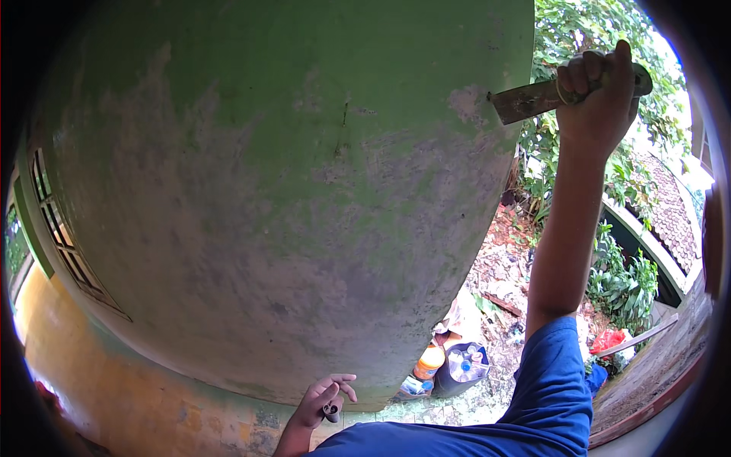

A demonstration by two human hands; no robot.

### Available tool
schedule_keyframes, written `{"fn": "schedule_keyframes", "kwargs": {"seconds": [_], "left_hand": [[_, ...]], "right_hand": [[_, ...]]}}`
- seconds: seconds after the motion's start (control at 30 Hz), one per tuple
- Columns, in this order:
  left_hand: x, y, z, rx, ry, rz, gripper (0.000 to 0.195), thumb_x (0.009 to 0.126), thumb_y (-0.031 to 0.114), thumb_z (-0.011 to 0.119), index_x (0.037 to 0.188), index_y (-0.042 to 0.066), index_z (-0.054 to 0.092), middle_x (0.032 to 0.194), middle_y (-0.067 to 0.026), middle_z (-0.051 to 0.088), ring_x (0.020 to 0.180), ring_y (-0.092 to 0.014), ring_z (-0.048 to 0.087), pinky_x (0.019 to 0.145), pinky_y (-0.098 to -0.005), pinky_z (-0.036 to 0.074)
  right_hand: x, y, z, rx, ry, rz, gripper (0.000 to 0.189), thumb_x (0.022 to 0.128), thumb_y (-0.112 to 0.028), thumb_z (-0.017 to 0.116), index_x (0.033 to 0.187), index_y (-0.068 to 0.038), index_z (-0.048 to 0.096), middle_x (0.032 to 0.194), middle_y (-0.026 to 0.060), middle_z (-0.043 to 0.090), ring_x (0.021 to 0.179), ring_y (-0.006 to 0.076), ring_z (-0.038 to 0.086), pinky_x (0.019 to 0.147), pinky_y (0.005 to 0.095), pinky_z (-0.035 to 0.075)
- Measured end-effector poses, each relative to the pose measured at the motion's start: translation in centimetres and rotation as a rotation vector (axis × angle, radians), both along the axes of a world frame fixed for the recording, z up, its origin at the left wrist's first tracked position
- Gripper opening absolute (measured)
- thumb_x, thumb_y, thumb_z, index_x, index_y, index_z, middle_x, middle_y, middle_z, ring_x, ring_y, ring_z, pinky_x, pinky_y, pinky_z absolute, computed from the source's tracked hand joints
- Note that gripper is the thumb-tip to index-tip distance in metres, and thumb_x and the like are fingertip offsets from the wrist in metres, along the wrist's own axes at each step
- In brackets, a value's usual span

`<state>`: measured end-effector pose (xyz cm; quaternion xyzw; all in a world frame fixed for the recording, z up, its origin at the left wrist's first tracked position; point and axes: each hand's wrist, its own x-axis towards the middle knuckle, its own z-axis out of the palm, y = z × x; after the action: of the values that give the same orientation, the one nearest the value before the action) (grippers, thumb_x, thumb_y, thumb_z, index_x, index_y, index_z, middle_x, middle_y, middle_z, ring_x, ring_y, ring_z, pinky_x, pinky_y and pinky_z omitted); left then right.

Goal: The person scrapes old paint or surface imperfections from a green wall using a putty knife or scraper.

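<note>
A wall (320, 228) with worn green paint and bare greyish patches fills most of my view. My right hand (597, 97), raised at the upper right, grips the handle of a flat-bladed scraper (525, 104). The blade points left, its end at the wall's right-hand edge, by a pale bare patch (469, 105). Whether it touches the wall is hard to tell. Low in front of my body, my left hand (321, 399) holds a small dark cylindrical object (331, 412) in its curled lower fingers. Two other fingers of that hand stretch out to the right.
Below the wall's right edge stand a dark bin of plastic cups and bottles (464, 365) and an orange-and-white container (429, 363). Littered ground (502, 274) and leafy plants (622, 280) lie beyond. A barred window (63, 234) is at far left, a low wall (657, 365) at right.
</note>
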<state>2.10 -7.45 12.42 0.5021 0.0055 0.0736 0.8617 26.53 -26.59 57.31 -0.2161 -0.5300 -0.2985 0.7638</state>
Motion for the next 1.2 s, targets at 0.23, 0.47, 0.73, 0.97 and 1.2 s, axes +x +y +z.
{"fn": "schedule_keyframes", "kwargs": {"seconds": [0.23,0.47,0.73,0.97,1.2], "left_hand": [[0.3,0.8,-0.7,-0.023,-0.025,-0.019,0.042,0.096,0.030,0.046,0.123,-0.003,0.048,0.089,-0.0119,0.061,0.048,0.000,0.037,0.046,-0.0149,0.031],[0.5,1.7,-1.0,-0.026,-0.045,-0.064,0.041,0.097,0.028,0.045,0.123,-0.003,0.048,0.088,-0.0119,0.061,0.047,0.000,0.037,0.046,-0.0143,0.031],[0.2,2.7,-1.0,-0.030,-0.049,-0.097,0.041,0.096,0.028,0.045,0.123,-0.003,0.048,0.088,-0.0118,0.061,0.048,0.000,0.038,0.047,-0.0146,0.032],[-0.2,3.6,-1.5,-0.034,-0.027,-0.111,0.041,0.096,0.028,0.046,0.123,-0.003,0.048,0.087,-0.0119,0.061,0.047,0.000,0.038,0.047,-0.0150,0.032],[-1.4,4.8,-1.9,-0.009,-0.027,-0.092,0.045,0.094,0.034,0.050,0.121,-0.003,0.049,0.085,-0.0162,0.060,0.044,-0.004,0.037,0.045,-0.0205,0.033]], "right_hand": [[-2.0,-1.6,0.3,0.037,-0.058,-0.072,0.033,0.096,-0.030,0.042,0.068,-0.012,0.039,0.056,-0.0003,0.030,0.048,0.0120,0.029,0.044,0.0269,0.024],[-0.7,-2.0,0.5,-0.080,-0.171,0.066,0.027,0.095,-0.029,0.046,0.075,-0.012,0.046,0.061,0.0021,0.039,0.050,0.0131,0.033,0.046,0.0288,0.028],[-2.5,1.1,0.1,0.001,-0.029,-0.094,0.025,0.092,-0.025,0.052,0.074,-0.009,0.045,0.059,0.0031,0.041,0.048,0.0132,0.034,0.044,0.0278,0.029],[-3.9,3.2,-0.8,0.017,-0.135,-0.132,0.024,0.092,-0.023,0.051,0.075,-0.007,0.046,0.058,0.0044,0.043,0.045,0.0130,0.038,0.040,0.0269,0.030],[-3.7,4.2,-4.4,0.006,-0.650,-0.663,0.014,0.075,-0.004,0.074,0.079,-0.001,0.061,0.068,0.0037,0.061,0.055,0.0102,0.055,0.050,0.0207,0.043]]}}
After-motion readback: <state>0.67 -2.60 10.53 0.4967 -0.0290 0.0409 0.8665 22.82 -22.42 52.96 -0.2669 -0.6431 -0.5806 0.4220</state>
